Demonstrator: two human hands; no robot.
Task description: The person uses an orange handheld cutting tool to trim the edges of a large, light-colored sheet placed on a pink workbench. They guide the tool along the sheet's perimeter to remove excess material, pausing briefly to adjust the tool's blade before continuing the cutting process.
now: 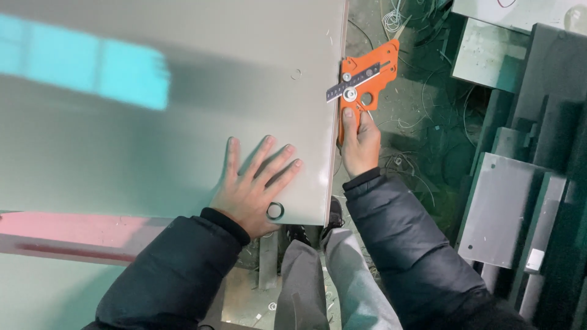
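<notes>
A large grey metal sheet [183, 122] lies flat in front of me. My left hand [254, 183] rests on it near its right edge, palm down with the fingers spread. A round hole [275, 211] in the sheet sits by my thumb. My right hand [359, 143] grips the handle of an orange hand tool [367, 76], which has a dark metal bar and silver washers. The tool is held against the sheet's right edge.
Grey metal plates [498, 208] are stacked on the floor at the right, with more panels [489, 52] behind them. Wire scraps and shavings [416, 122] litter the dirty floor. A reddish beam [73, 235] runs under the sheet at the left.
</notes>
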